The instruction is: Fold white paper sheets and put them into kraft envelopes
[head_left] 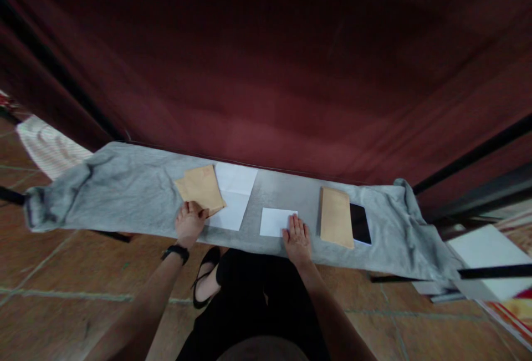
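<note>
Two or more overlapping brown paper envelopes (203, 184) lie left of the middle on a grey cloth. My left hand (190, 222), with a dark band on its wrist, is closed at their lower left corner, thumb against the edge. A large creased white sheet (235, 190) lies partly under the envelopes. My right hand (297, 238) rests flat, fingers stretched out, at the right edge of a smaller white rectangle of paper (275, 222). Right of that hand sits a thick brown envelope or stack of envelopes (336, 217).
A dark-screened phone or tablet (360, 223) lies beside the right-hand envelopes. The narrow grey cloth-covered surface (128, 194) backs onto a dark red fabric wall (266, 100) with black bars. Below are tiled floor (50, 283), my legs, and white boards (490, 261) at the right.
</note>
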{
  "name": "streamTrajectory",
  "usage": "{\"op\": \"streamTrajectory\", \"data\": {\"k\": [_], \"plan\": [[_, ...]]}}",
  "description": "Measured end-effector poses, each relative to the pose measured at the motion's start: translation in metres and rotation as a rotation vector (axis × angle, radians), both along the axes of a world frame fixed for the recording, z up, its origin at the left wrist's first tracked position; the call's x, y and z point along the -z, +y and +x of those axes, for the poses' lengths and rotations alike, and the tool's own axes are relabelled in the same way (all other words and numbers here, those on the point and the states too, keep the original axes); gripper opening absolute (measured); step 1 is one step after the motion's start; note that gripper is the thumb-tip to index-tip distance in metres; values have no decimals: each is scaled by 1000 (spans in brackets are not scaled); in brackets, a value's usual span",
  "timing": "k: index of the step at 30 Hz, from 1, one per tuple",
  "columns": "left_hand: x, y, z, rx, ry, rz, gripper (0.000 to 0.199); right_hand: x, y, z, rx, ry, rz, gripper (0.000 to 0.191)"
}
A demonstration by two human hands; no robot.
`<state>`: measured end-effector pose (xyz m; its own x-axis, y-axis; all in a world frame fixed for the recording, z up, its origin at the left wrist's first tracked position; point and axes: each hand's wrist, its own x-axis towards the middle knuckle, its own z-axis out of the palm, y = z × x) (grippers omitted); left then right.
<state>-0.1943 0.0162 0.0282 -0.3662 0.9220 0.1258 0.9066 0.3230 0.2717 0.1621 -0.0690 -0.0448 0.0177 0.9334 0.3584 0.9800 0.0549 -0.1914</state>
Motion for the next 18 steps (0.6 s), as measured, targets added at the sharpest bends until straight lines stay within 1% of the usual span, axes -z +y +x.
{"op": "streamTrajectory", "data": {"k": [2,4,8,10,14,18], "plan": [[1,-4,2,29,55,-16,55,0,0,0,6,-34,0,55],[0,-5,6,31,94,-30,51,0,0,0,12,-60,-8,55],[-8,0,3,63,139,-111,43,1,1,1,14,-76,-13,57],[-12,4,-1,137,196,-167,40,2,1,1,10,-71,-2,57],[-16,10,-7,366,295,-281,33,3,1,1,6,-65,17,57],[-18,12,-10,455,295,-314,35,5,0,1,7,-59,24,57]]}}
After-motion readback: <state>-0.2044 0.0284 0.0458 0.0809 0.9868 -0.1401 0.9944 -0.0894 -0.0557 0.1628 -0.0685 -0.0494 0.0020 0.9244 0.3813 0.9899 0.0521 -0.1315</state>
